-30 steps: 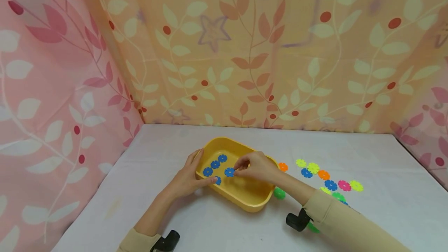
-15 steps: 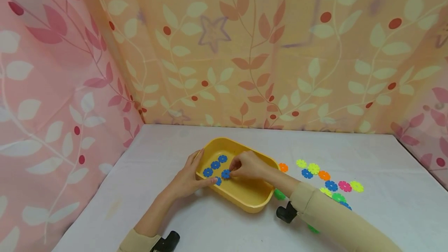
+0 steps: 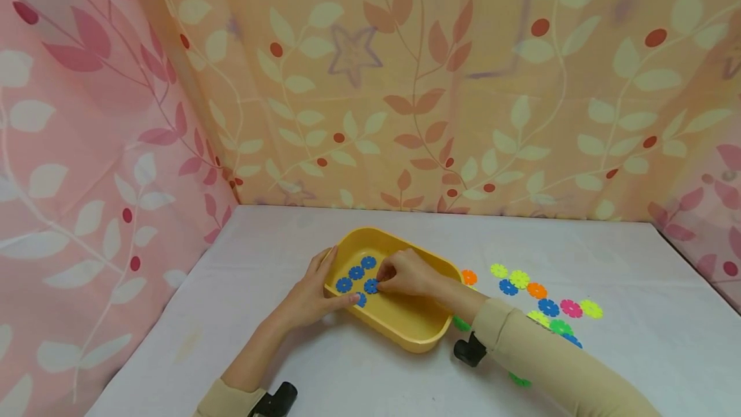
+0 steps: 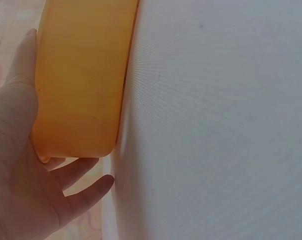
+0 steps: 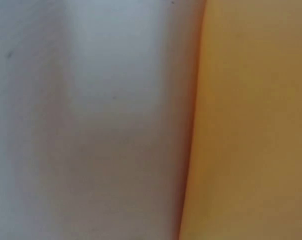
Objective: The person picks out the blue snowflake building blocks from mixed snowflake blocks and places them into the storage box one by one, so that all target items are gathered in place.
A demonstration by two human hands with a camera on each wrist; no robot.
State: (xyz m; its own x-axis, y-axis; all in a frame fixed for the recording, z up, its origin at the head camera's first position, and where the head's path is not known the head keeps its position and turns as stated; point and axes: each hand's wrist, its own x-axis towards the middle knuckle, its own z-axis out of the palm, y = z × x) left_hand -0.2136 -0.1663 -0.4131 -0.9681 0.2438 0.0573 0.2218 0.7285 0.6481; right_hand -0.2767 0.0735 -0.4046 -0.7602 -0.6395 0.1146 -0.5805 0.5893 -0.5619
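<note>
A yellow plastic tray (image 3: 418, 343) with raised walls stands on the white-covered table. My left hand (image 3: 309, 291) grips its left end, the thumb over the rim. From the left wrist view, that hand (image 4: 26, 165) has its fingers round the outside of the tray wall (image 4: 86, 90). Inside the tray, my right hand (image 3: 412, 273) pinches a blue notched snowflake disc (image 3: 370, 286) by its right edge. Several more blue snowflake discs (image 3: 344, 285) lie on the tray floor, one partly covered by the left thumb. The right wrist view has just the tray's side (image 5: 251, 120) and cloth.
Loose snowflake discs in yellow, orange, green, blue and pink (image 3: 571, 308) are scattered on the table right of the tray. A green disc (image 3: 519, 379) lies nearer the front, partly under the right sleeve (image 3: 556, 352). A patterned curtain (image 3: 405, 114) hangs behind the table.
My right hand has moved a little left within the tray, bringing the pinched blue snowflake disc closer to the other blue ones. The left hand and the tray have stayed in place.
</note>
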